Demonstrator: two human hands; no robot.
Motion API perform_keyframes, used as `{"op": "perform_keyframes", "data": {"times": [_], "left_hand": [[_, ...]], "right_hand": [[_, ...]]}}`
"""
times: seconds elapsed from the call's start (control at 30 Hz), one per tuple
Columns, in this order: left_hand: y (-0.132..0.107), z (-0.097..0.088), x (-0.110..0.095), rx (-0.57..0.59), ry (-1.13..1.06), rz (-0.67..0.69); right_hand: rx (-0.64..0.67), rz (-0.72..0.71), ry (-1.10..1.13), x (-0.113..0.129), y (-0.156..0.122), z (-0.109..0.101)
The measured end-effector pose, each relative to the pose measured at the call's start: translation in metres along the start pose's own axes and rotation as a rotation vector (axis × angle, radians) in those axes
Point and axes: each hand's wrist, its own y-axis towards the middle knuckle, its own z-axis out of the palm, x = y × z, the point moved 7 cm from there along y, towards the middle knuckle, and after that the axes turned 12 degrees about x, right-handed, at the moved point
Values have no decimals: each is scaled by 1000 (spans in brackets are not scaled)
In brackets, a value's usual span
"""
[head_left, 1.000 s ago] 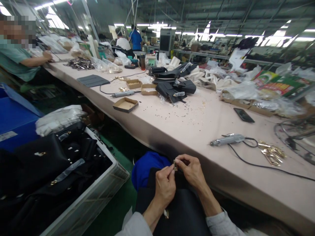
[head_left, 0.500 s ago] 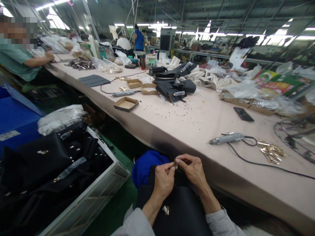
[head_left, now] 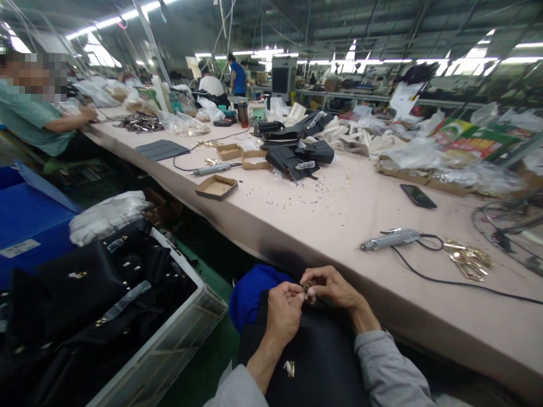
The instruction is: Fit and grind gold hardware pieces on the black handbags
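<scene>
A black bag (head_left: pixel 318 362) lies across my lap, with a gold clasp (head_left: pixel 291 368) and a scrap of white wrapping on its front. Above its upper edge, my left hand (head_left: pixel 285 312) pinches a small gold metal fitting (head_left: pixel 306 289) between thumb and fingertips. From the other side my right hand (head_left: pixel 333 288) grips the same fitting, its fingers curled. The fitting's exact shape is partly covered by my fingers.
On the table (head_left: pixel 271 226) lie a grey electric screwdriver (head_left: pixel 390 239), gold hardware (head_left: pixel 466 259), a phone (head_left: pixel 418 195), cardboard trays (head_left: pixel 216 187) and black bags (head_left: pixel 292 161). A crate (head_left: pixel 186 328) of bags stands left. A co-worker (head_left: pixel 34 118) sits far left.
My right hand has turned and its fingers have shifted around the gold fitting. My left hand keeps its pinch. The view has tilted slightly.
</scene>
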Motion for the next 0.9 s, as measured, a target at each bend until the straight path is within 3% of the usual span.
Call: {"op": "perform_keyframes", "data": {"times": [0.13, 0.37, 0.53, 0.9], "left_hand": [[-10, 8, -17, -9, 265, 127], [-24, 27, -34, -136, 903, 428], [-20, 37, -32, -176, 1104, 443], [0, 35, -35, -188, 1213, 318]], "right_hand": [[-13, -22, 17, -5, 0, -5], [-43, -52, -12, 3, -1, -7], [-93, -78, -81, 11, -1, -8], [-212, -117, -78, 3, -2, -17]]}}
